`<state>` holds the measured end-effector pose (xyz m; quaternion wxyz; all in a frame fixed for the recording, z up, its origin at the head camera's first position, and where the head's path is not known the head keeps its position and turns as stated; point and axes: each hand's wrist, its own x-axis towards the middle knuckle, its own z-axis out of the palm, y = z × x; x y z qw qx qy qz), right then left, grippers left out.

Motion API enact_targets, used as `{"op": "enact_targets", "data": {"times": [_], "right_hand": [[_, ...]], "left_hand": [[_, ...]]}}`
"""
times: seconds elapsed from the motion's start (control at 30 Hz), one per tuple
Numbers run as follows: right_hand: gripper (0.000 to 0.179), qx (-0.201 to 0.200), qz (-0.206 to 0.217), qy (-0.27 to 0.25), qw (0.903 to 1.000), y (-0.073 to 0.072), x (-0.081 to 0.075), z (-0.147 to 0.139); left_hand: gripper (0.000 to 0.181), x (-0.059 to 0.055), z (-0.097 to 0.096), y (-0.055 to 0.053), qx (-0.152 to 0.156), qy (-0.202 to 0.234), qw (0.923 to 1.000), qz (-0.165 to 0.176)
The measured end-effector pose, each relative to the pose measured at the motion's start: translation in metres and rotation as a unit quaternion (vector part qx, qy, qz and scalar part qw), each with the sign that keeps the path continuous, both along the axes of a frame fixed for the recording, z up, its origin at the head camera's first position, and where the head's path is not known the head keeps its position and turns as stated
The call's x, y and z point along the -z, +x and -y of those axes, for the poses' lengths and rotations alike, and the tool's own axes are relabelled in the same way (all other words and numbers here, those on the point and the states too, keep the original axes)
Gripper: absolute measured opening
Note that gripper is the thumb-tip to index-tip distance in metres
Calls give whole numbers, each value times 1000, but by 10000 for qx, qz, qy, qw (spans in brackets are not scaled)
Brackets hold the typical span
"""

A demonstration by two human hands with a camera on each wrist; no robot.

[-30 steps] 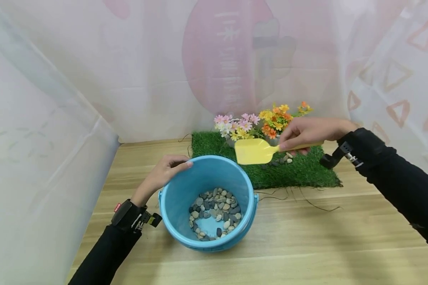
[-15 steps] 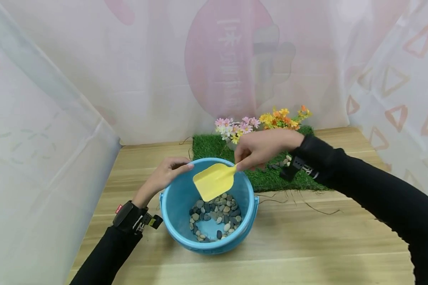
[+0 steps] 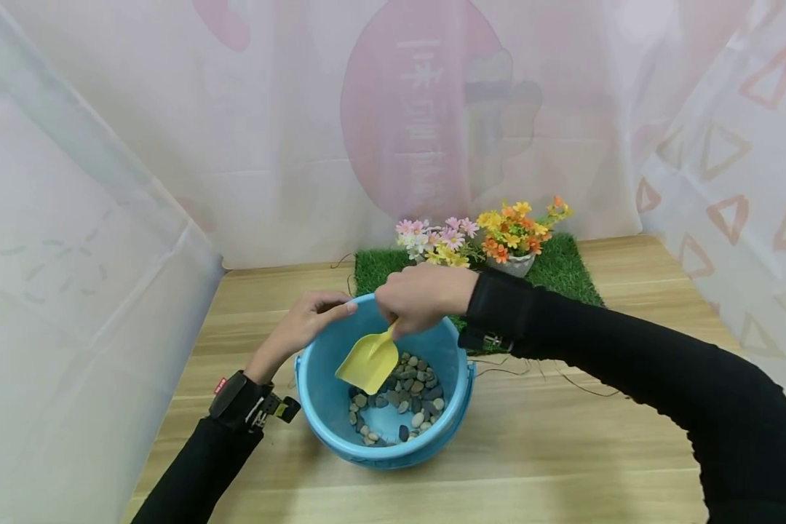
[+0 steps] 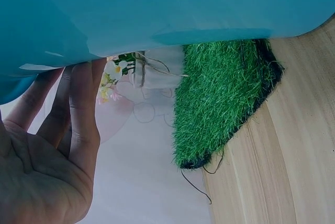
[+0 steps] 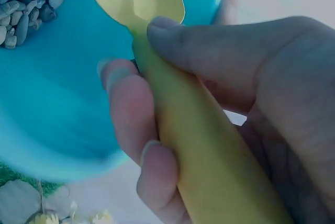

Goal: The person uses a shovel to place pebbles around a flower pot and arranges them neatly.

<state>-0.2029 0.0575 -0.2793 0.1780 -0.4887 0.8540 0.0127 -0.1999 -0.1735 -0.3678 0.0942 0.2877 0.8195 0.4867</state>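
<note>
A yellow toy shovel is in my right hand, its scoop tilted down inside the light blue bucket. In the right wrist view, thumb and fingers wrap the thick shovel handle. Grey and tan pebbles cover part of the bucket's bottom, and the scoop hides some of them in the head view. At the bucket's back left, my left hand holds the rim, thumb over the edge. The left wrist view shows its fingers against the outer wall.
Behind the bucket lies a green artificial grass mat. Two pots of flowers stand on it, one with pink and white blooms, one with orange blooms. Loose dark threads trail onto the wooden table. Printed curtains enclose the back and sides.
My right hand has moved left from over the grass mat to the bucket, and the shovel has tipped down into it. The left hand stays on the rim.
</note>
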Motion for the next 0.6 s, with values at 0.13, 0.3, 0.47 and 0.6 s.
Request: {"op": "enact_targets", "data": {"times": [0.13, 0.3, 0.47, 0.6], "right_hand": [[32, -120, -327, 362, 9987, 3, 7, 15], [34, -338, -624, 662, 9953, 4, 16, 28], [36, -465, -930, 739, 9918, 5, 21, 34], [30, -501, -1001, 903, 9896, 4, 23, 38]], "left_hand": [[19, -4, -1, 2, 50, 0, 10000, -14], [18, 16, 5, -9, 63, 14, 9997, -230], [19, 25, 9, -15, 107, 89, 9995, -279], [18, 24, 9, -13, 56, 106, 9997, -215]]}}
